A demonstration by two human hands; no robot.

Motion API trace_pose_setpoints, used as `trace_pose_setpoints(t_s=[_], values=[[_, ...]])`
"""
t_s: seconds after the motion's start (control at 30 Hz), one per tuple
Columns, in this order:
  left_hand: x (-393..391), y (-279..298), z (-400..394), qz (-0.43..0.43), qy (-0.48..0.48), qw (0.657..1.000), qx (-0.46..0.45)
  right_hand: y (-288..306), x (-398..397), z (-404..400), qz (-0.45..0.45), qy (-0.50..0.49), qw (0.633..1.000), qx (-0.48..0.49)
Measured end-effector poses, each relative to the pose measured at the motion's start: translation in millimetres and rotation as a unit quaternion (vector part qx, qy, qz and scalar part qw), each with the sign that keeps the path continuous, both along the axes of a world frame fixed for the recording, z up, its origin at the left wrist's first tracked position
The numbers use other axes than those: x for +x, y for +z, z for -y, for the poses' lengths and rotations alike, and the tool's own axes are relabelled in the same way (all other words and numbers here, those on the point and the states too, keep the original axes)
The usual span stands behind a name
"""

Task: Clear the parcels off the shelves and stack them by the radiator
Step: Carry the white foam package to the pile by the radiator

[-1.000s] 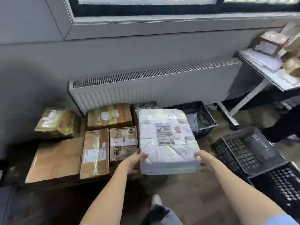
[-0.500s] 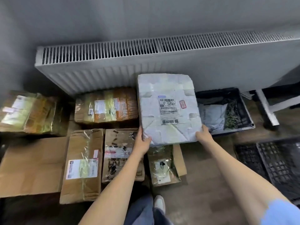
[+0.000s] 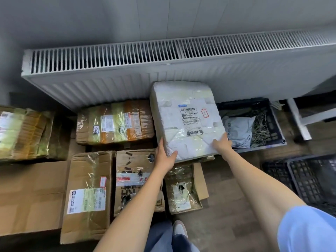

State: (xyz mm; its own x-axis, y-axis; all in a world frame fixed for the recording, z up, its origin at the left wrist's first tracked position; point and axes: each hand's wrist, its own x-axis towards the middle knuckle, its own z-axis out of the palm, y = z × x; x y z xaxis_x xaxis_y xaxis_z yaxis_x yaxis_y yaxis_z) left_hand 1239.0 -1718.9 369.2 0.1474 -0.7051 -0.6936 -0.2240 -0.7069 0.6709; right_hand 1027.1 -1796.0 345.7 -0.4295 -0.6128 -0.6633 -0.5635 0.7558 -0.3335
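Left hand [image 3: 164,157]: clasped on the near-left corner of the white foam parcel [image 3: 187,119], thumb lying across its top face; right hand [image 3: 221,142]: holding the near-right edge, fingers flat on top, thumb hidden; white foam parcel: wrapped in clear tape, printed label on top, tilted with its far edge against the foot of the radiator [image 3: 163,66], its near edge over a small taped carton [image 3: 183,190]; taped brown parcel [image 3: 116,122]: just left of the foam one, also at the radiator; two upright cartons [image 3: 87,195] [image 3: 136,180]: side by side on the floor nearer the person; large plain carton [image 3: 31,195] and a tape-wrapped parcel [image 3: 23,131]: far left; black crate [image 3: 252,124]: right of the foam parcel, holding a grey mailer bag [image 3: 236,131] and dry straw; further black crates [image 3: 305,180]: at right.
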Motion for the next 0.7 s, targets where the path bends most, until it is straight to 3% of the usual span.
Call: trace_pose_setpoints(t_s=[0.2,0.33,0.7], values=[[-1.4,5.5,-13.7,0.042,-0.028,0.999,0.010,15.9,0.1,-15.2,0.022,0.137,0.988,0.068],[-13.5,24.4,-30.0,0.120,-0.068,0.990,0.040,50.1,12.2,-28.9,0.062,0.228,0.968,0.084],[-15.8,145.3,-66.0,0.187,-0.115,0.971,0.092,201.3,2.3,-51.7,0.061,0.386,0.915,0.096]])
